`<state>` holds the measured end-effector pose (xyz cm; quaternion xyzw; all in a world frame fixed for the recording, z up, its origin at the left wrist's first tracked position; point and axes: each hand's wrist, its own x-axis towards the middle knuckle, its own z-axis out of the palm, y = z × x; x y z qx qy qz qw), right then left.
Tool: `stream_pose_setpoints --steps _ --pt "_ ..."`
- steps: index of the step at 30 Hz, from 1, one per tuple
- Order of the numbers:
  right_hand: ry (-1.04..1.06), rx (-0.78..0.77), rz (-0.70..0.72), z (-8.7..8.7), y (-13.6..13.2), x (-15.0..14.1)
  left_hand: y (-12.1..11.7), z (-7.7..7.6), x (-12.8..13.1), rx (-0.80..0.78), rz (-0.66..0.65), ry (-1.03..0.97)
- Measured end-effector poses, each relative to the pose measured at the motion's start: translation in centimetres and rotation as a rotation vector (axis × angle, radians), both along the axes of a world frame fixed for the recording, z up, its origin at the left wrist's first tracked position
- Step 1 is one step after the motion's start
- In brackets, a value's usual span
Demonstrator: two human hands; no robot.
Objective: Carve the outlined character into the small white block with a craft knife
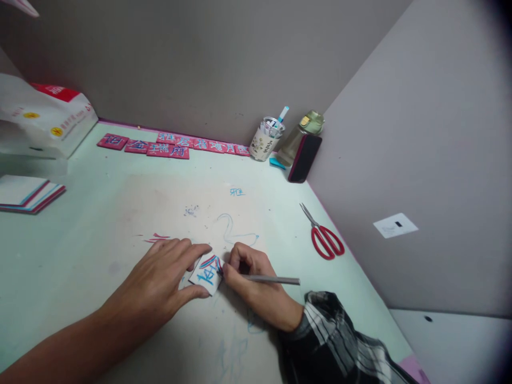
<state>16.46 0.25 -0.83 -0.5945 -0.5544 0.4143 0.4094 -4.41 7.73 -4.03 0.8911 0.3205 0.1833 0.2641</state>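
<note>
My left hand [168,272] pins a small white square tile [214,286] flat on the mat, with thumb and index finger at its edges. Blue marker strokes cross the tile, and its upper part shows red and blue layers where the white surface is gone. My right hand [252,272] grips a slim metal craft knife [276,279] like a pen, its tip at the tile's right side; the fingers partly hide the tip. Thin red scraps [157,238] lie just beyond my left hand.
Red tiles [168,151] with blue characters line the back wall. Red-handled scissors [326,240] lie right. Behind are a can of pens [263,143], a bottle [288,146] and a leaning phone [304,159]. At left: stacked layered sheets [24,191] and a white bag [44,114].
</note>
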Motion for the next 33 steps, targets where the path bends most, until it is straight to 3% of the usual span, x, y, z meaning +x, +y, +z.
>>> stream_pose_setpoints --steps 14,19,33 --pt "-0.088 -0.001 -0.086 0.4 -0.7 -1.1 -1.2 1.1 1.6 0.132 0.125 0.039" --pt "-0.094 -0.001 -0.083 0.5 -0.8 -1.2 -1.2 1.1 1.7 0.181 0.112 0.053" --pt "-0.068 0.027 -0.042 0.1 -0.7 -0.8 -0.8 1.4 1.4 0.044 0.083 0.102"
